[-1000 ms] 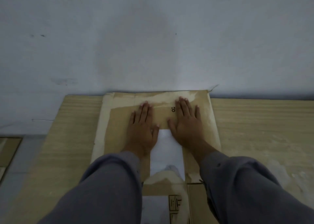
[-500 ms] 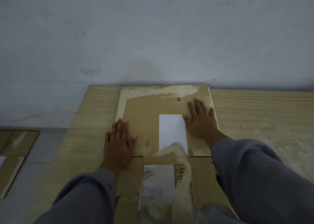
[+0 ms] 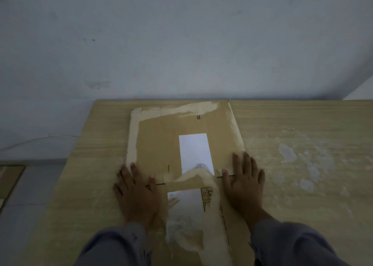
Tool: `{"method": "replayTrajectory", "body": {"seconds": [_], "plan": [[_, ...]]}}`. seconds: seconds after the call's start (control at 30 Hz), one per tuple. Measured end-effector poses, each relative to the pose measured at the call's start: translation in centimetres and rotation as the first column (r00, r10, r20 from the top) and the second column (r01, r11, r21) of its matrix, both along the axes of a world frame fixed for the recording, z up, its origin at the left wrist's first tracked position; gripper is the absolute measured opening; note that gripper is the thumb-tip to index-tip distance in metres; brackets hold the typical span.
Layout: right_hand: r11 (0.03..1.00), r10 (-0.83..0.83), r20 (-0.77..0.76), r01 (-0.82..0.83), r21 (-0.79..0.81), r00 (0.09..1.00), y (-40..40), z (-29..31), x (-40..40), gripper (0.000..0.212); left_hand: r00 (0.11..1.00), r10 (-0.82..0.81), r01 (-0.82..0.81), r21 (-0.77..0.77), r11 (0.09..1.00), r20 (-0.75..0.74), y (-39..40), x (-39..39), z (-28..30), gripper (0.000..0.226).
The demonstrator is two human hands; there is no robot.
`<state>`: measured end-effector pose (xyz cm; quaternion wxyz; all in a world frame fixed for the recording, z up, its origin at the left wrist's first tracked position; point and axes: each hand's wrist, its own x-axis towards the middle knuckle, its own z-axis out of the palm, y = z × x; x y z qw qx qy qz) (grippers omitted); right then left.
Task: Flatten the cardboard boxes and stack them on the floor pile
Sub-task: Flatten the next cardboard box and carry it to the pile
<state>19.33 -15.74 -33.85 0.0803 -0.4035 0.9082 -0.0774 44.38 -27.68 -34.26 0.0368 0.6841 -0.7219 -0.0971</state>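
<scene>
A flattened brown cardboard box point(image 3: 157, 144) lies flat on a pale wood-grain board point(image 3: 292, 134), its far edge against the wall. It carries a white label point(image 3: 194, 150), torn tape strips and small black print. My left hand point(image 3: 137, 195) rests palm down, fingers spread, on the box's left edge beside a flap slit. My right hand point(image 3: 245, 185) presses flat on the right side at the matching slit. Neither hand grips anything. Grey sleeves cover both forearms.
A pale grey wall point(image 3: 181, 43) rises right behind the board. At the left the board ends and grey floor point(image 3: 30, 195) shows, with a brown framed panel point(image 3: 10, 181) at the frame's left edge. Whitish scuffs point(image 3: 298, 164) mark the board right of the box.
Both hands slid from the box's far end toward me and apart, from side by side above the label to the flap slits on either edge. The view tilted down.
</scene>
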Motion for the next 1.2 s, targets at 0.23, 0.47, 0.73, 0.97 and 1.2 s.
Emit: {"method": "replayTrajectory", "body": {"seconds": [0.23, 0.47, 0.73, 0.97, 1.2], "plan": [[0.999, -0.047, -0.010, 0.047, -0.016, 0.999, 0.2, 0.6, 0.3, 0.071, 0.993, 0.092, -0.098, 0.085, 0.992, 0.073, 0.1, -0.6, 1.7, 0.072], [0.919, -0.351, 0.401, 0.394, -0.027, 0.846, 0.4, 4.5, -1.8, 0.071, 0.951, 0.304, -0.285, 0.228, 0.931, -0.051, 0.7, 0.7, 4.4, 0.092], [0.907, -0.303, 0.377, 0.386, -0.167, 0.875, 4.9, 7.3, -1.4, 0.029, 0.919, 0.208, -0.181, 0.110, 0.977, -0.334, 3.0, 0.2, 7.8, 0.045], [0.805, -0.408, 0.331, 0.506, -0.308, 0.851, 10.3, 11.1, -4.1, 0.021, 0.930, 0.015, -0.027, -0.030, 0.999, -0.368, 4.4, -4.6, 12.6, 0.045], [0.713, -0.441, 0.293, 0.529, -0.460, 0.848, 15.9, 15.1, -9.9, 0.022, 0.878, -0.109, 0.046, -0.143, 0.989, -0.466, 7.9, -12.6, 16.8, 0.042]]}}
